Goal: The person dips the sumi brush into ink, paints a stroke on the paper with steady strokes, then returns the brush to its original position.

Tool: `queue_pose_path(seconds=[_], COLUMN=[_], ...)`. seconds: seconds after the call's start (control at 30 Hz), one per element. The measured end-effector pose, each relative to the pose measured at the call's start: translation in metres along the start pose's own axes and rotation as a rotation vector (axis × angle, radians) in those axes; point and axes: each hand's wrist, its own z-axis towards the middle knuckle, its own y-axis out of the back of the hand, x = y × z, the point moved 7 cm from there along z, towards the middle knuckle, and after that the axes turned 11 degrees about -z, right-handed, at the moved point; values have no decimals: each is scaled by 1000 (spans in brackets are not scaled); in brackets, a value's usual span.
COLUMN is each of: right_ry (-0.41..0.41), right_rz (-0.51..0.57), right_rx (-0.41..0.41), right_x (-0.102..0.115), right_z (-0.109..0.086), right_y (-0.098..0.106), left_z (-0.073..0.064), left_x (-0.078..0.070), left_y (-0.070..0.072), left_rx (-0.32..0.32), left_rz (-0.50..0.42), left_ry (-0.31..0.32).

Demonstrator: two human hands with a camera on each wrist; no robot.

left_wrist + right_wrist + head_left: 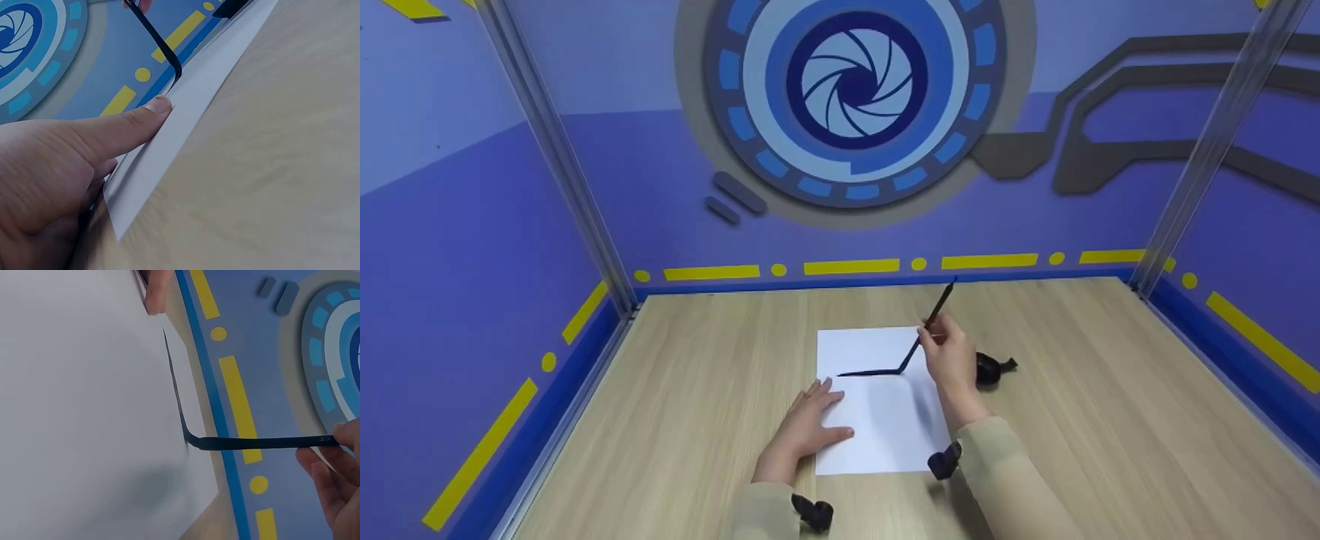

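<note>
A white sheet of paper lies on the wooden table. My right hand pinches a slim black brush partway up its handle, slanting over the paper's upper right. In the right wrist view the tip of the brush bends against the sheet. From that tip a thin black stroke runs leftward across the upper part of the paper. My left hand rests at the paper's left edge with fingers spread; its thumb presses on the sheet.
Just right of the paper, partly behind my right hand, is a small rounded black object with a short stub. Patterned blue panels enclose the table at the back and both sides, with metal posts in the corners.
</note>
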Motion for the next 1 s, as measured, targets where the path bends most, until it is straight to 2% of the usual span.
queue_pose_path(seconds=[0.17, 0.6, 0.9, 1.0], right_ry=[-38, -76, -23, -28], right_rz=[-21, -35, -65, -65], right_rx=[26, 67, 30, 37], right_x=[-5, -12, -12, -13], right_z=[1, 3, 7, 7], right_y=[2, 8, 15, 16], left_z=[0, -1, -1, -1], left_x=[-1, -1, -2, -1], left_y=[0, 0, 0, 0], left_rx=[1, -3, -4, -4], left_rz=[8, -1, 3, 6], left_ry=[-4, 2, -19, -19])
